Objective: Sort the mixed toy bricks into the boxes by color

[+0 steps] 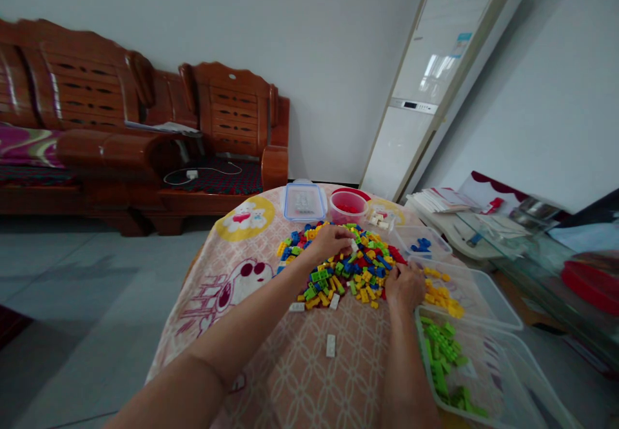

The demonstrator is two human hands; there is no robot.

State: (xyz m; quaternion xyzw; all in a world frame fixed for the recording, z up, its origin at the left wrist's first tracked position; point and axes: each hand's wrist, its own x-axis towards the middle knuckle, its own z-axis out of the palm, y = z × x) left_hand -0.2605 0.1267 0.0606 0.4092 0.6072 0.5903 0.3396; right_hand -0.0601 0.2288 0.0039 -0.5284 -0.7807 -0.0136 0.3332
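Note:
A heap of mixed toy building bricks [333,271] in blue, yellow, green and red covers the middle of the table. My left hand [333,242] reaches over its far part, fingers closed on a white brick [354,246]. At the heap's right edge, close to some red bricks [396,255], is my right hand [405,285]. Its fingers are bent together, and what they hold, if anything, is hidden. Loose white bricks lie on the near side, one [331,345] apart from the heap and another [296,307] at its left edge.
On the right stand clear boxes with green bricks [442,351], yellow bricks [442,297] and blue bricks [420,245]. Behind the heap are a lidded box [304,201], a pink tub [348,207] and white bricks [380,220]. A glass table [522,268] adjoins at right.

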